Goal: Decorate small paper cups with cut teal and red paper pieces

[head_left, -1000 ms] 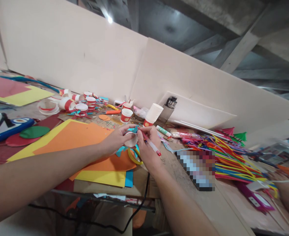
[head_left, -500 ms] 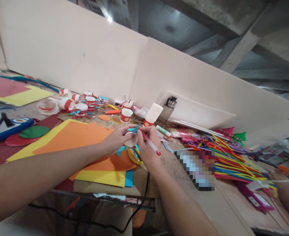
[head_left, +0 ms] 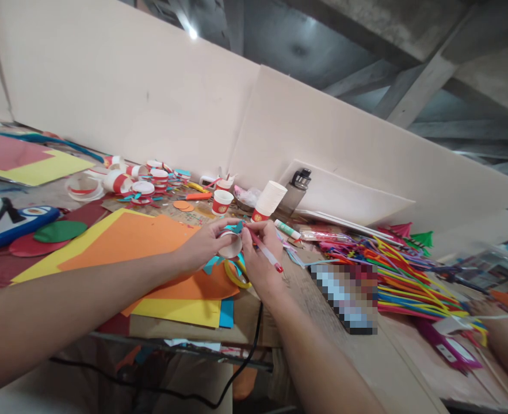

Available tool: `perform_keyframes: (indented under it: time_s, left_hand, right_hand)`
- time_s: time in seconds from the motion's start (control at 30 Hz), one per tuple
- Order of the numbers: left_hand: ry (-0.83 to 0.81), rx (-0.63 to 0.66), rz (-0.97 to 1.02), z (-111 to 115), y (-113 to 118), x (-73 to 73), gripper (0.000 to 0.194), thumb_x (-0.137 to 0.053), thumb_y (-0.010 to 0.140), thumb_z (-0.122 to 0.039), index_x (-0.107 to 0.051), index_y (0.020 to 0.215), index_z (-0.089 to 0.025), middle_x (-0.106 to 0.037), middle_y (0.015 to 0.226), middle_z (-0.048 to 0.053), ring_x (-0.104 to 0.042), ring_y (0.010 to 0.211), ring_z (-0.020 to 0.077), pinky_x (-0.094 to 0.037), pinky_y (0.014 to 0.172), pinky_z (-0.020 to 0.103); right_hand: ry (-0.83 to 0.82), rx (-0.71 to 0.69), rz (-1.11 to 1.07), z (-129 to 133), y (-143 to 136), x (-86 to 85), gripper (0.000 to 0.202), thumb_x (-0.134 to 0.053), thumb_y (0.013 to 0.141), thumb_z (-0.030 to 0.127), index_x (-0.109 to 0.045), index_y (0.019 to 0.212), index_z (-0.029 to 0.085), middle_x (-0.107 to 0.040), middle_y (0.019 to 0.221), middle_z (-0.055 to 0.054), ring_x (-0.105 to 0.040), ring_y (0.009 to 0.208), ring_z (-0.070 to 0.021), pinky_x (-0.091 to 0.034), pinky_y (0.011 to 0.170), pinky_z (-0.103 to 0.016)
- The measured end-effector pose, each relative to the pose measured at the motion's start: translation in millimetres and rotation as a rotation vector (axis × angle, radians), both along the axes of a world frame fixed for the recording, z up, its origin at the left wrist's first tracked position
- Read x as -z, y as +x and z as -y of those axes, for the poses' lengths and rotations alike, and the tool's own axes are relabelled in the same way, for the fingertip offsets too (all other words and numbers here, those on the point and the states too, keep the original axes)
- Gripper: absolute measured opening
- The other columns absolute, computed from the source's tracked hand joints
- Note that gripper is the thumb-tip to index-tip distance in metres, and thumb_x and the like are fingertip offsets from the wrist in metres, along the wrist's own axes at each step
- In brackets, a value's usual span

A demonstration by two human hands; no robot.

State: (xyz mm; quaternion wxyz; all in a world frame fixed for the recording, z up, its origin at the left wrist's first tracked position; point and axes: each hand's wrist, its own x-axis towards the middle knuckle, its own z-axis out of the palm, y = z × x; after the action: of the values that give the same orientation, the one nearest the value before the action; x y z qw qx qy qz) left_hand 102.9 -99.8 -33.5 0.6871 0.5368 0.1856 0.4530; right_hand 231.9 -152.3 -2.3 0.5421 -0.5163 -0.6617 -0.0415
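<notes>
Barely anything has moved since half a second ago: our hands and what they hold keep their places, and only another person's hand (head_left: 484, 309) at the right edge looks slightly shifted. Nearest on the table, yellow paper (head_left: 180, 310) and the corner of a blue sheet (head_left: 226, 313) show under orange paper (head_left: 150, 241). Just above these sheets, our left hand (head_left: 206, 244) pinches a white paper cup (head_left: 230, 245), its round face toward us, lying right at our fingertips with a blue paper piece (head_left: 235, 227) at its upper edge. Our right hand (head_left: 262, 264) closes in from the other side, fingers pressed around a red pen (head_left: 267, 253) that slants up toward that blue piece; we cannot tell whether the tip touches it. A yellow ring (head_left: 228, 275) shows just below the cup. To our right lie many colored pipe cleaners (head_left: 409, 276), and nearer us a glue stick (head_left: 287, 230). Beyond our hands stand a single red-and-white cup (head_left: 222, 203), a tilted cup stack (head_left: 271, 200) and a gray bottle (head_left: 294, 192), with white panels (head_left: 171, 103) behind everything.
</notes>
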Motion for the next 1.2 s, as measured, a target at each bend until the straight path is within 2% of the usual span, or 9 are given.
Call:
perform_keyframes:
  time_s: [0.23,0.57,0.8,1.2]
  left_hand:
    - [-0.013,-0.009,0.001,2.4,0.0,-3.6,0.043,-0.068,0.078,-0.028,-0.062,0.120,-0.021,-0.070,0.095,0.005,-0.064,0.072,0.0141,-0.055,0.067,0.029]
    - [-0.003,-0.004,0.001,1.2,0.1,-1.5,0.042,-0.067,0.079,-0.028,-0.062,0.121,-0.023,-0.070,0.096,0.004,-0.065,0.073,0.0147,-0.055,0.070,0.030]
    - [0.012,-0.016,0.007,1.8,-0.5,-3.1,0.040,-0.067,0.079,-0.026,-0.063,0.119,-0.021,-0.070,0.097,0.005,-0.064,0.078,0.0142,-0.052,0.068,0.024]
    - [0.033,-0.009,-0.018,-0.1,-1.3,-0.6,0.043,-0.066,0.081,-0.029,-0.060,0.123,-0.023,-0.070,0.099,0.005,-0.064,0.077,0.0137,-0.050,0.069,0.024]
  right_hand:
    - [0.026,0.004,-0.010,-1.4,-0.5,0.4,0.008,-0.055,0.087,0.028,-0.056,0.084,0.020,-0.062,0.079,0.000,-0.057,0.072,-0.0146,-0.045,0.066,-0.028]
    - [0.018,0.016,-0.004,-0.9,0.3,-0.3,0.008,-0.055,0.087,0.028,-0.055,0.085,0.020,-0.063,0.080,-0.001,-0.059,0.072,-0.0147,-0.046,0.067,-0.028]
    - [0.016,-0.002,-0.014,-0.5,0.4,-0.3,0.008,-0.055,0.087,0.029,-0.055,0.087,0.020,-0.064,0.082,-0.002,-0.061,0.075,-0.0156,-0.048,0.068,-0.029]
    - [0.019,-0.015,-0.036,-0.5,0.0,-0.6,0.009,-0.055,0.087,0.029,-0.054,0.086,0.020,-0.063,0.079,-0.001,-0.059,0.069,-0.0145,-0.047,0.063,-0.028]
